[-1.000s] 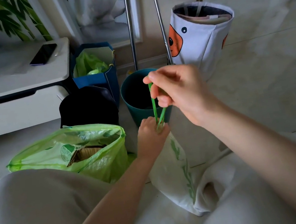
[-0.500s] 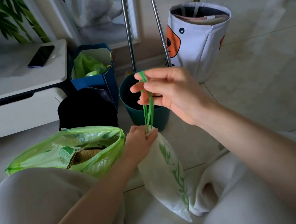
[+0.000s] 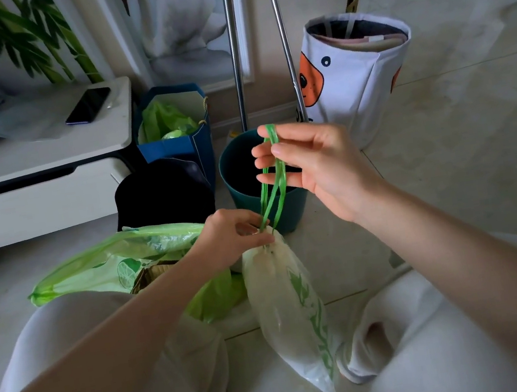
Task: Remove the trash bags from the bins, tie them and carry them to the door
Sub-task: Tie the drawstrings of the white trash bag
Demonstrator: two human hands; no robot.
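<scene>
A white trash bag with green leaf print hangs between my knees, its neck gathered shut. My left hand pinches the gathered neck. Green drawstring loops rise from the neck to my right hand, whose spread fingers carry the loops stretched over them. Behind the hands stands a teal bin, dark inside with no liner visible. A green trash bag with cardboard showing in its open mouth sits on the floor at the left, beside my left knee.
A dark bin stands left of the teal one. Behind it is a blue paper bag holding green plastic. A white fabric basket with an orange print stands at the right. A low white cabinet bears a phone. Two metal poles rise behind.
My right hand has lifted a little and spread its fingers, widening the green drawstring loops. The white bag has swung left and hangs lower; my left hand stays at its neck.
</scene>
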